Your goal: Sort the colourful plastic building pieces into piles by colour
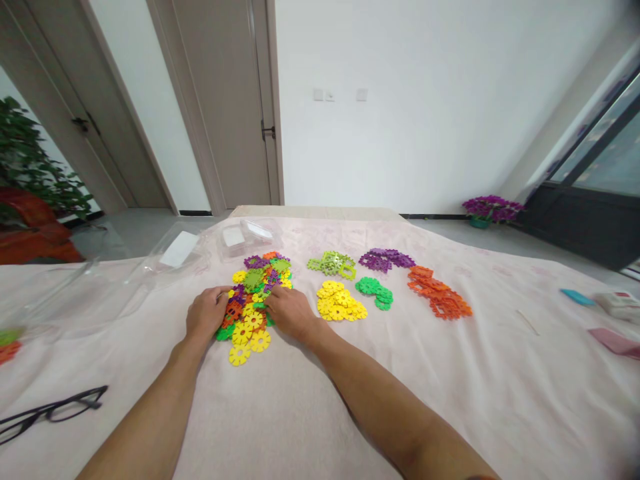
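A mixed pile of flat notched plastic building pieces (255,319), in yellow, green, purple and orange, lies in front of me. My left hand (207,312) rests against the pile's left side, fingers curled in toward the pieces. On the other side, my right hand (290,310) has its bent fingers down among the pieces; its fingertips are partly hidden. What either hand grips, if anything, I cannot make out. To the right lie piles sorted by colour: yellow discs (340,303), green discs (376,292), light green pieces (333,263), purple pieces (386,259) and orange pieces (440,295).
Clear plastic boxes (250,235) stand behind the mixed pile, with a larger clear container (95,293) at left. Black eyeglasses (55,410) lie at the front left. A blue item (577,297), a white box (619,307) and a pink item (615,343) sit far right on the tablecloth.
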Demonstrator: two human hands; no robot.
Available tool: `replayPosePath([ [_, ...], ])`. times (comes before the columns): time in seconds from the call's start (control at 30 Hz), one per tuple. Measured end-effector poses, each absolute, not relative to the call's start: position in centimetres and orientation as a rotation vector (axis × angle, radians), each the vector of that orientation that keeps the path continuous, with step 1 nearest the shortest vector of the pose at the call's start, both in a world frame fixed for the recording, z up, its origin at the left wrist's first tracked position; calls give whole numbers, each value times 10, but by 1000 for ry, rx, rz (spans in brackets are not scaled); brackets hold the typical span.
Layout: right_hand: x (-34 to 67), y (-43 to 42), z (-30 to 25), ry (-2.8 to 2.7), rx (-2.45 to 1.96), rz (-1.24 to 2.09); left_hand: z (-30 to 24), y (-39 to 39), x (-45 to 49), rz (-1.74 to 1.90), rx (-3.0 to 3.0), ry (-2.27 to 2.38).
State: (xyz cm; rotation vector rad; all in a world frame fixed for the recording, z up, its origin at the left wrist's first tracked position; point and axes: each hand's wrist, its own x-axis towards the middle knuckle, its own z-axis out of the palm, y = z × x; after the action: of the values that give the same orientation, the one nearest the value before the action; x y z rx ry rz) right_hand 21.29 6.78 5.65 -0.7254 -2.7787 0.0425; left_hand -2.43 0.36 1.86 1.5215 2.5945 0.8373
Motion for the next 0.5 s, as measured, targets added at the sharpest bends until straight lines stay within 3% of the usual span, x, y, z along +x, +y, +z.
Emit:
replayPosePath([
  [0.3,234,96,87,-2486,-969,391,19,4,-25,837,1514,2587],
  [0.5,286,140,118,-2383,-1289,352,20,3,-24,842,1517,2582],
])
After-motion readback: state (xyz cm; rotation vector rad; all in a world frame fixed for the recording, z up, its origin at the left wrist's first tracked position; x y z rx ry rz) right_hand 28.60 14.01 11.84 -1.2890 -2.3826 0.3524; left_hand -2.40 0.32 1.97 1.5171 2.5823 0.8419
